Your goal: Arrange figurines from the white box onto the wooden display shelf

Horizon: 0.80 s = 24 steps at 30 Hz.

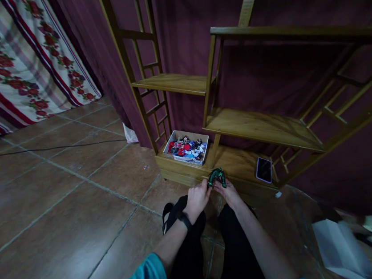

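Observation:
A small dark green toy figure (216, 177) is held between my two hands, in front of the low wooden shelf. My left hand (199, 196) has its fingers closed on the figure's left side. From the right and below, my right hand (228, 192) grips the same figure with its fingertips. Just beyond my hands, a shallow white box (189, 159) sits on the bottom shelf, filled with several small red, blue, white and black toy figures (187, 147).
A wooden shelf unit (261, 124) with stepped boards rises before me. On its bottom board lies a tablet or phone (264, 170) with a pale purple rim. A white box-like object (341, 247) stands on the floor at right. A black cable (72, 146) crosses the tiles.

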Available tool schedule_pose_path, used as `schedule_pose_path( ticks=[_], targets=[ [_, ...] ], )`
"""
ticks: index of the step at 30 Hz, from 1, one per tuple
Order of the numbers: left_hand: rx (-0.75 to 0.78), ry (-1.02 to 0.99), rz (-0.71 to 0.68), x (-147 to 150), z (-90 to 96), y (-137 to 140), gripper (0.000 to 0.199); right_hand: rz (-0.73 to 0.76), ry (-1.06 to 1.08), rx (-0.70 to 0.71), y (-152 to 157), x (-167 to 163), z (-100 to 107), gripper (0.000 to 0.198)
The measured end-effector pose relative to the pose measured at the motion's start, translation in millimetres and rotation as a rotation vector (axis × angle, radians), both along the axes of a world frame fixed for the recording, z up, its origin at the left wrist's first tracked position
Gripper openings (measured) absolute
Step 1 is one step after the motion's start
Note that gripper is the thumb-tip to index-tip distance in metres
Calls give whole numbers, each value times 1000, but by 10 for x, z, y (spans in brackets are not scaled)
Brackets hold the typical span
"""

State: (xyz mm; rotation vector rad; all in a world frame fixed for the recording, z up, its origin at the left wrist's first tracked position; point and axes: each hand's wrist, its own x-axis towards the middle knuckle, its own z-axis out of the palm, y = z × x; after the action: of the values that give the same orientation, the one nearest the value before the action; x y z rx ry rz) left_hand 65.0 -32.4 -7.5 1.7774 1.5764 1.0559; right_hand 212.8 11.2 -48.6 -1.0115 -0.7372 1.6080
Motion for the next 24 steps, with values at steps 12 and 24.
schedule_pose_path(
  ticks=[12, 24],
  targets=[
    [106, 303, -227, -90, 161, 36, 33, -11, 65, 48, -34, 1, 115, 26],
    [78, 120, -215, -83, 82, 35, 23, -30, 63, 10, -18, 54, 99, 27]
  ],
)
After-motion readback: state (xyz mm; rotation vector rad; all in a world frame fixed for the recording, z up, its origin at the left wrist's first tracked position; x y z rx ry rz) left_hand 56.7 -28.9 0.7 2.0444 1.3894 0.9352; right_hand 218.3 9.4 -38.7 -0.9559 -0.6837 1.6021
